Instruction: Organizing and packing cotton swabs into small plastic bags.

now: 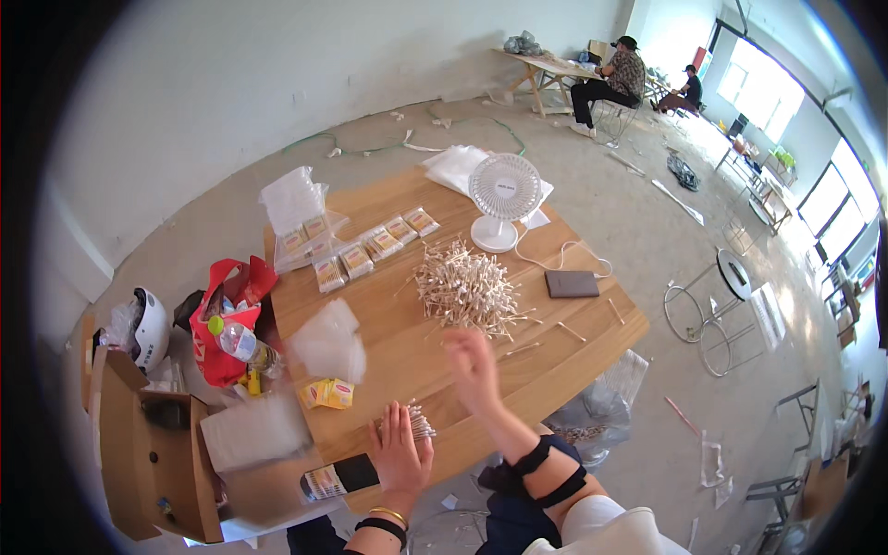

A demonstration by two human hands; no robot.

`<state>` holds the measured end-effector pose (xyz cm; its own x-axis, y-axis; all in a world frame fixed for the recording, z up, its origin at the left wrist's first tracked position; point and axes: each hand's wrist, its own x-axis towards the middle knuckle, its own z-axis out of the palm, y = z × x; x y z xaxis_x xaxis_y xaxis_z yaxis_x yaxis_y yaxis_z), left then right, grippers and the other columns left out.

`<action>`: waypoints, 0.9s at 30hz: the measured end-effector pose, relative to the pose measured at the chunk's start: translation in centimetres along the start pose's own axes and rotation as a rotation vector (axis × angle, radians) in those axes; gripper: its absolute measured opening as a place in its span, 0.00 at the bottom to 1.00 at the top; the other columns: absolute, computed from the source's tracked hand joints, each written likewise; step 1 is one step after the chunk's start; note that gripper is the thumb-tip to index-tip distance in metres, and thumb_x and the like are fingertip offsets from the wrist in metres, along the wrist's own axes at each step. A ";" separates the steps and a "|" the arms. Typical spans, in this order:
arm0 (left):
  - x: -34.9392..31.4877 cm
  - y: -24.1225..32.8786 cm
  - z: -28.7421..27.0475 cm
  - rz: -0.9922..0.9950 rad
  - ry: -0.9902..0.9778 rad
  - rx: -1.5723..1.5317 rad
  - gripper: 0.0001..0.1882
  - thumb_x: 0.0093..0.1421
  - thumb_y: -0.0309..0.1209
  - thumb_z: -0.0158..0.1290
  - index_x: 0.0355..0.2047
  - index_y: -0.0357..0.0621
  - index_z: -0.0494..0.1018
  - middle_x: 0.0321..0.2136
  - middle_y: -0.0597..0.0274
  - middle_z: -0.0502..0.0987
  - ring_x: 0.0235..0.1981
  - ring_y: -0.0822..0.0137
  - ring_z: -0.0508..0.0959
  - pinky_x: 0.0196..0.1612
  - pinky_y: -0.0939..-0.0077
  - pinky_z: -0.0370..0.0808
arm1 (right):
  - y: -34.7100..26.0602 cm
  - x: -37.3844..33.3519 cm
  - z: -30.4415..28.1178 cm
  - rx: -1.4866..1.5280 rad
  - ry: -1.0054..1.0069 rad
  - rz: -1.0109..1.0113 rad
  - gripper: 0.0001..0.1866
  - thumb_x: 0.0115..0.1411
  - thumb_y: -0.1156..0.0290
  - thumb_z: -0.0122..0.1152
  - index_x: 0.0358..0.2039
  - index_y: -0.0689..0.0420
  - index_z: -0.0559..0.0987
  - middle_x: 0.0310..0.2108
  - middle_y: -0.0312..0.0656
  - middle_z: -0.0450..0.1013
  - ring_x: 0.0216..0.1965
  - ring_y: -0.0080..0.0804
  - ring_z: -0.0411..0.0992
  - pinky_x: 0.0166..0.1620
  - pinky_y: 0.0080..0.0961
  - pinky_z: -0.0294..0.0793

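Observation:
My left hand (400, 453) rests near the front edge of the wooden table (407, 333), holding a small bundle of cotton swabs (418, 423) upright against the top. My right hand (474, 368) hovers open and blurred above the table, just in front of a big loose pile of cotton swabs (467, 287). A few stray swabs (555, 328) lie to the right of the pile. Several filled swab packets (370, 245) lie in a row at the table's far left, beside a stack of clear bags (294, 199). A loose clear bag (328, 342) lies at the left edge.
A white desk fan (504, 196) stands at the table's back, with a grey power bank (571, 283) on a cable. A red bag (227, 319) with a bottle, a cardboard box (153, 444) and a white helmet (148, 324) sit left. Stools (712, 305) stand right. Two people sit far back.

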<state>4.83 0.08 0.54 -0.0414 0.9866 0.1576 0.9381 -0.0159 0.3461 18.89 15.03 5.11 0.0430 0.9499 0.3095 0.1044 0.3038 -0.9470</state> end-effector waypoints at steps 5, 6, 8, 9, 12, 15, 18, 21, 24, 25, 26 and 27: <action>-0.1 0.3 -0.3 -0.010 0.006 0.002 0.39 0.62 0.44 0.51 0.68 0.36 0.57 0.70 0.44 0.59 0.73 0.49 0.56 0.74 0.42 0.43 | 0.9 3.2 -4.7 0.131 0.076 0.101 0.10 0.71 0.73 0.53 0.48 0.60 0.78 0.43 0.33 0.75 0.46 0.20 0.70 0.53 0.22 0.68; -0.3 0.2 -0.5 -0.008 -0.003 0.009 0.39 0.62 0.44 0.51 0.68 0.36 0.58 0.70 0.44 0.59 0.73 0.49 0.56 0.74 0.42 0.43 | 1.0 2.6 -4.4 0.199 0.045 0.152 0.10 0.71 0.73 0.52 0.49 0.60 0.78 0.44 0.33 0.76 0.47 0.20 0.70 0.54 0.21 0.67; 0.0 0.4 -0.4 -0.015 0.006 -0.008 0.39 0.62 0.44 0.52 0.69 0.36 0.57 0.70 0.44 0.59 0.73 0.50 0.56 0.74 0.42 0.43 | 0.8 0.8 -3.3 0.212 -0.061 0.191 0.10 0.72 0.73 0.52 0.49 0.60 0.77 0.45 0.34 0.76 0.48 0.21 0.70 0.54 0.21 0.68; 0.2 0.4 -0.3 0.001 0.021 -0.015 0.39 0.61 0.44 0.52 0.69 0.36 0.57 0.70 0.44 0.59 0.73 0.50 0.55 0.74 0.42 0.43 | 0.6 -0.2 -2.4 0.236 -0.145 0.218 0.10 0.72 0.73 0.52 0.50 0.59 0.77 0.45 0.34 0.76 0.48 0.22 0.71 0.55 0.22 0.68; 0.2 0.6 -0.7 -0.009 0.012 -0.033 0.40 0.62 0.45 0.52 0.69 0.35 0.57 0.70 0.43 0.59 0.74 0.51 0.55 0.74 0.41 0.43 | 0.9 -3.1 -0.6 0.165 -0.224 0.216 0.11 0.72 0.73 0.50 0.49 0.61 0.78 0.45 0.38 0.75 0.50 0.26 0.71 0.56 0.23 0.67; -0.1 0.3 -0.6 -0.019 0.005 -0.029 0.40 0.63 0.46 0.51 0.69 0.33 0.56 0.70 0.43 0.58 0.74 0.51 0.53 0.75 0.42 0.42 | 1.2 -5.0 0.9 0.120 -0.288 0.173 0.13 0.73 0.72 0.46 0.47 0.63 0.79 0.46 0.42 0.73 0.52 0.29 0.70 0.56 0.24 0.67; -0.4 -0.1 -0.2 -0.020 -0.003 -0.019 0.41 0.64 0.47 0.51 0.69 0.33 0.55 0.71 0.43 0.56 0.75 0.52 0.51 0.75 0.42 0.42 | 1.0 -6.3 1.5 -0.050 -0.332 0.129 0.14 0.72 0.72 0.45 0.48 0.62 0.79 0.48 0.44 0.73 0.52 0.33 0.71 0.57 0.26 0.67; -0.5 -0.2 -0.1 -0.051 0.039 -0.115 0.42 0.64 0.49 0.49 0.70 0.32 0.54 0.72 0.43 0.54 0.75 0.51 0.49 0.75 0.42 0.41 | 1.1 -6.7 2.6 -0.129 -0.349 -0.008 0.15 0.72 0.72 0.44 0.49 0.62 0.79 0.50 0.48 0.72 0.54 0.40 0.70 0.59 0.29 0.66; -0.2 0.1 0.0 -0.104 0.048 -0.166 0.43 0.65 0.48 0.50 0.70 0.30 0.52 0.72 0.40 0.52 0.75 0.47 0.49 0.75 0.43 0.40 | 2.1 -6.9 3.4 -0.107 -0.359 -0.032 0.16 0.71 0.71 0.43 0.50 0.63 0.78 0.53 0.51 0.71 0.57 0.46 0.69 0.62 0.34 0.65; -0.1 0.2 -0.1 -0.102 0.029 -0.149 0.44 0.64 0.48 0.50 0.70 0.30 0.51 0.72 0.40 0.52 0.75 0.47 0.49 0.75 0.43 0.40 | 2.4 -6.9 3.6 -0.103 -0.392 -0.030 0.17 0.72 0.69 0.43 0.52 0.64 0.77 0.54 0.52 0.71 0.59 0.46 0.68 0.63 0.35 0.64; -0.2 0.3 -0.1 -0.101 0.007 -0.130 0.44 0.64 0.49 0.50 0.70 0.30 0.51 0.72 0.40 0.53 0.75 0.47 0.49 0.75 0.43 0.40 | 2.3 -6.9 3.9 -0.098 -0.425 -0.025 0.18 0.72 0.68 0.42 0.53 0.64 0.76 0.55 0.52 0.70 0.60 0.47 0.67 0.64 0.36 0.63; -0.2 0.2 -0.2 -0.107 0.005 -0.137 0.44 0.64 0.49 0.50 0.70 0.30 0.51 0.72 0.40 0.53 0.75 0.47 0.49 0.75 0.43 0.40 | 2.2 -7.0 4.3 -0.103 -0.431 -0.022 0.18 0.72 0.68 0.42 0.53 0.64 0.76 0.55 0.52 0.70 0.60 0.47 0.67 0.64 0.36 0.63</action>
<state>4.99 -0.10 0.75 -0.1409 0.9830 0.1179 0.8725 0.0670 0.4839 14.55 9.36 0.53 -0.3766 0.8936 0.2444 0.2003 0.3361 -0.9203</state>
